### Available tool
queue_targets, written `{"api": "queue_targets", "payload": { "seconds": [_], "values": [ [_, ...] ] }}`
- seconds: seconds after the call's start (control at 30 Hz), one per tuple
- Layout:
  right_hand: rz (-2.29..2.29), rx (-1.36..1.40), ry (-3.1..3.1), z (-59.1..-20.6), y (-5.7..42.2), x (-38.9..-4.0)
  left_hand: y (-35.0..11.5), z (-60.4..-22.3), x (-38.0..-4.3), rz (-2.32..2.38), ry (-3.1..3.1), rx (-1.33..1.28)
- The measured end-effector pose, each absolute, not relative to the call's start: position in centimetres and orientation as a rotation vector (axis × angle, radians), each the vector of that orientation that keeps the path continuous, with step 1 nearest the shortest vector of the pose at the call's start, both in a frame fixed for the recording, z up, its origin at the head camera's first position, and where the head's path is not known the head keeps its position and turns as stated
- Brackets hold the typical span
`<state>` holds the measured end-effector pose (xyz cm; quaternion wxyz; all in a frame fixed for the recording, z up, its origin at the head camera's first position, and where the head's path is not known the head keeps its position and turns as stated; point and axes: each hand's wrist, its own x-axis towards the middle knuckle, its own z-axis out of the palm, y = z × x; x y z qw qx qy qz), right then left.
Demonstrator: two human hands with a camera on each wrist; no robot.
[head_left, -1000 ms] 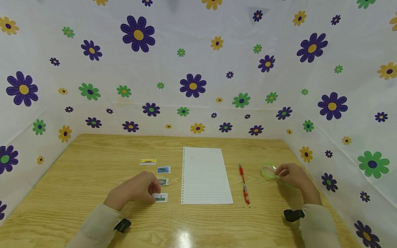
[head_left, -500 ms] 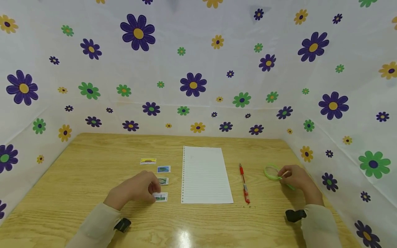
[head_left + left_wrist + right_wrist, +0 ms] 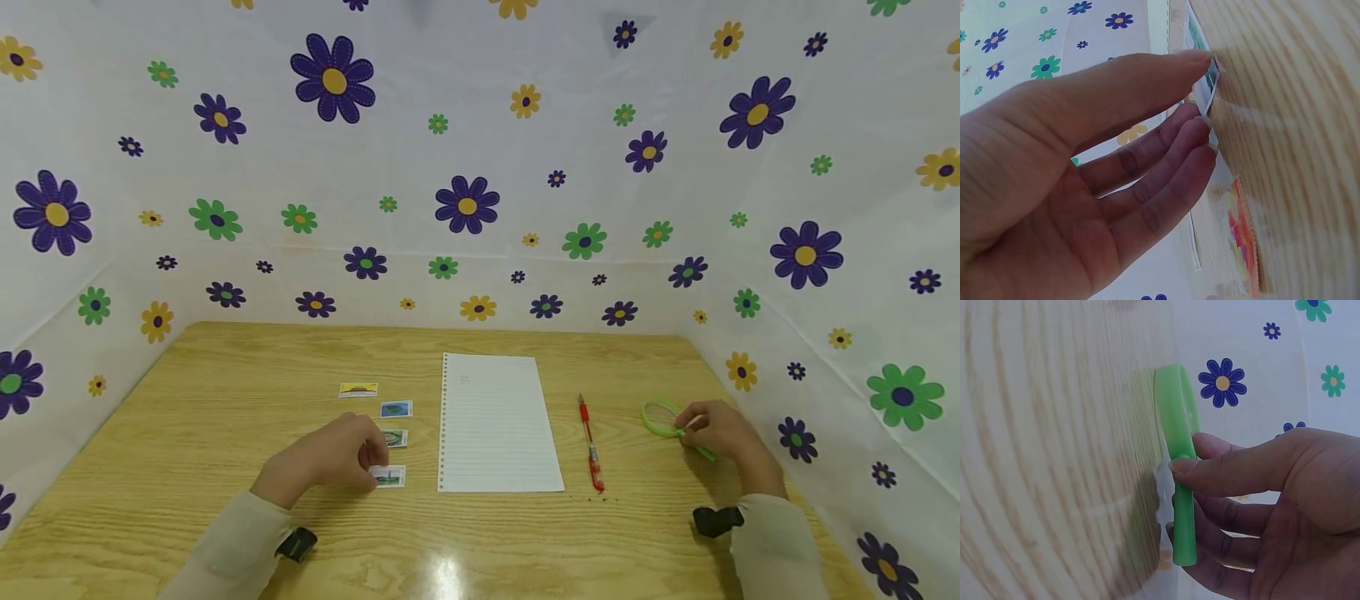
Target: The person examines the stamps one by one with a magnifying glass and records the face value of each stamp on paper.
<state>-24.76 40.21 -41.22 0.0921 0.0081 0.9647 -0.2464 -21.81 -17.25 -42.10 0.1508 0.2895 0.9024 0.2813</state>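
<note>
My left hand (image 3: 330,457) holds the left edge of the nearest postage stamp (image 3: 390,476), its thumb across the stamp (image 3: 1208,94) in the left wrist view and the other fingers curled beside it. Beyond it on the wooden table lie a second green stamp (image 3: 396,438), partly hidden by the hand, a blue stamp (image 3: 396,409) and a yellow stamp (image 3: 358,390). At the right, my right hand (image 3: 720,435) grips a green magnifying glass (image 3: 662,432). The right wrist view shows thumb and fingers around its green handle (image 3: 1185,531), with the rim just over the table.
A lined, punched sheet of paper (image 3: 495,425) lies mid-table. Between it and my right hand is a red pen (image 3: 590,446), with small dark specks near its lower end. Flower-patterned white cloth (image 3: 465,150) encloses the back and sides of the table (image 3: 247,375).
The magnifying glass has shifted slightly right with my right hand, and more of its handle shows in the head view. My left hand and the stamps have stayed still.
</note>
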Motion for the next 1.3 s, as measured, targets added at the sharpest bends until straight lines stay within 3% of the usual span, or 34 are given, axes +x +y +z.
{"api": "queue_targets", "payload": {
  "seconds": [0.87,1.3],
  "values": [
    [-0.735,0.082,2.888,-40.1,40.4,-24.2,-17.1,-42.1,-21.6,0.803,2.611,0.878],
    [-0.819,-0.306,2.969,-38.4,35.4,-24.4,-15.5,-41.4,-22.2,0.701,2.857,0.889]
  ]
}}
